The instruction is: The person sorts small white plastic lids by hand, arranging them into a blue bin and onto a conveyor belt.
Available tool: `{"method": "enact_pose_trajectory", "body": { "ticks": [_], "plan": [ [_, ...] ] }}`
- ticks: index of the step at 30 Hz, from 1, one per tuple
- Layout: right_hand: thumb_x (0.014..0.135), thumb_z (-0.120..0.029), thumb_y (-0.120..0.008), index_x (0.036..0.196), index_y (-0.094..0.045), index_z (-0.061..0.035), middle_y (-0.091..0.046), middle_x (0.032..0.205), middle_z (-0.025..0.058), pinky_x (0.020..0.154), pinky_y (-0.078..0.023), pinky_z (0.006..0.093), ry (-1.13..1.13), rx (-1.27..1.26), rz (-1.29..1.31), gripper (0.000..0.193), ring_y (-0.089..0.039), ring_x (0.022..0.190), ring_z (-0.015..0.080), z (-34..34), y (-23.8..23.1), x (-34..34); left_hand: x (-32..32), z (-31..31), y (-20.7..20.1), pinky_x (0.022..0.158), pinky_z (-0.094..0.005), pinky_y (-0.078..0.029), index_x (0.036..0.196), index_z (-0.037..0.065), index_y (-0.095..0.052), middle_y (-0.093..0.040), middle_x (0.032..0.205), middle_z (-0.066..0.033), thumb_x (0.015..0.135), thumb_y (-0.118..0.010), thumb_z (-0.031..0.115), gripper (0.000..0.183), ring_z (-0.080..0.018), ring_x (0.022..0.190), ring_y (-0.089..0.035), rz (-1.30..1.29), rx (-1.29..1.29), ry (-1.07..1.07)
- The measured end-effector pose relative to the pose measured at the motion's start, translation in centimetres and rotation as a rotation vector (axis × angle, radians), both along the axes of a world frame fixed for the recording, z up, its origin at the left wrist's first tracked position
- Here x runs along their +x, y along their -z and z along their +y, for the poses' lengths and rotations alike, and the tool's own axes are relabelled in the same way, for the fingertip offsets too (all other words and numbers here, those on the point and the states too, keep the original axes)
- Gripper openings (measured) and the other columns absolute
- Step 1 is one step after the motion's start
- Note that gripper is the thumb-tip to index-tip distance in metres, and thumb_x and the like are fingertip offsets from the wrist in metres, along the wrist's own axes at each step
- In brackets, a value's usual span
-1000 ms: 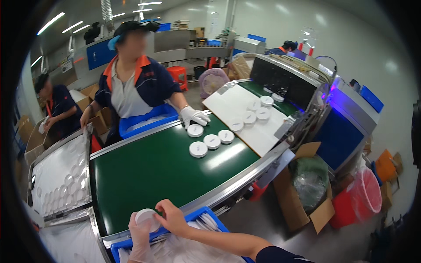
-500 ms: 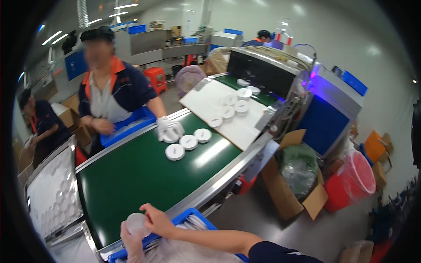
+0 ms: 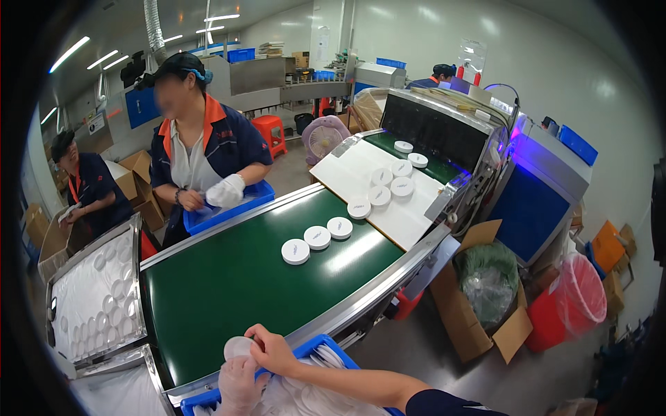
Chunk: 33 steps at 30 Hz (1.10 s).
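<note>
Over the near edge of the green conveyor belt [image 3: 229, 305], my two hands hold a thin translucent round disc [image 3: 239, 347]. My left hand [image 3: 239, 385], in a pale glove, grips it from below. My bare right hand [image 3: 272, 352] pinches its right edge between thumb and fingers. Under my hands stands a blue bin [image 3: 350, 362] with white round pieces and clear plastic in it. Farther along the belt, three white round lids [image 3: 317, 238] with printed tops lie in a slanting row, touching or nearly so.
Several more lids [image 3: 380, 195] lie on a white sloping board [image 3: 347, 166] below a machine's dark opening [image 3: 433, 125]. Across the belt, a co-worker stands at another blue bin [image 3: 229, 211]. Trays of clear round pieces [image 3: 97, 305] are at left; a carton [image 3: 461, 298] and red bin [image 3: 565, 305] at right.
The co-worker's gloved hand has left the lids on the belt and drawn back over their blue bin. My hands still hold the disc. One lid now sits at the board's lower edge.
</note>
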State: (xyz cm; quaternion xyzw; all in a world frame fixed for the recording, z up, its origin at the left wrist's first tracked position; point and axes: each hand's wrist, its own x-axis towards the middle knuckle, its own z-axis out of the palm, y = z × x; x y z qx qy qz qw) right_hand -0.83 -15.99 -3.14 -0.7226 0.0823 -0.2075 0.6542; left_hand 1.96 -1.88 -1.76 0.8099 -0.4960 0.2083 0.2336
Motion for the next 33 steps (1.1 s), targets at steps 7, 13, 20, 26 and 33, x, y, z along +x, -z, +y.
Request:
{"method": "enact_pose_trajectory", "body": {
  "ticks": [7, 13, 20, 26, 33],
  "plan": [
    [0.078, -0.011, -0.053, 0.098, -0.048, -0.0029, -0.047, 0.06, 0.0057, 0.051, -0.039, 0.0286, -0.067, -0.165, -0.078, 0.023, -0.045, 0.052, 0.0155, 0.5, 0.2, -0.2, -0.2, -0.2, 1.3, 0.049, -0.0381, -0.042, 0.083, 0.007, -0.053, -0.051, 0.069, -0.0073, 0.062, -0.064, 0.011, 0.025, -0.0273, 0.059, -0.053, -0.008, 0.127, -0.037],
    [0.08, -0.016, -0.057, 0.089, -0.05, -0.0036, -0.049, 0.06, 0.0063, 0.051, -0.039, 0.0294, -0.14, -0.154, -0.075, 0.017, -0.049, 0.054, 0.017, 0.6, -0.1, -0.1, 2.6, 1.6, -0.3, 0.05, -0.0401, -0.041, 0.073, 0.006, -0.053, -0.05, 0.067, -0.0096, 0.065, -0.056, 0.006, 0.009, -0.0286, 0.059, -0.052, -0.127, 0.05, -0.222],
    [0.072, -0.014, -0.059, 0.073, -0.05, -0.0043, -0.054, 0.068, 0.0114, 0.058, -0.041, 0.0387, -0.895, -0.574, -0.226, 0.013, -0.053, 0.065, 0.0287, 3.5, 1.1, -3.3, 13.2, 17.3, 3.6, 0.079, -0.0431, -0.039, 0.091, 0.0, -0.046, -0.048, 0.097, -0.0229, 0.073, -0.051, 0.0, 0.019, -0.04, 0.093, -0.047, -0.02, 0.03, -0.854],
    [0.062, -0.025, -0.063, 0.074, -0.061, -0.0017, -0.06, 0.069, 0.0167, 0.06, -0.045, 0.0441, -1.149, -0.921, -0.036, 0.027, -0.058, 0.068, 0.0329, 7.1, 4.4, -4.3, 14.0, 28.0, 10.1, 0.092, -0.0388, -0.037, 0.112, 0.0, -0.045, -0.042, 0.122, -0.0221, 0.069, -0.055, -0.003, 0.045, -0.0386, 0.114, -0.04, 0.048, 0.065, -0.828],
    [0.056, -0.027, -0.069, 0.077, -0.062, -0.0061, -0.06, 0.075, 0.016, 0.061, -0.044, 0.0429, -1.134, -0.65, -0.19, 0.03, -0.057, 0.071, 0.0317, 6.4, 1.2, -5.0, 9.5, 28.6, 6.8, 0.092, -0.0388, -0.038, 0.113, -0.001, -0.046, -0.045, 0.119, -0.0215, 0.073, -0.054, 0.002, 0.041, -0.0373, 0.112, -0.042, 0.125, 0.075, -0.945]
  ]
}}
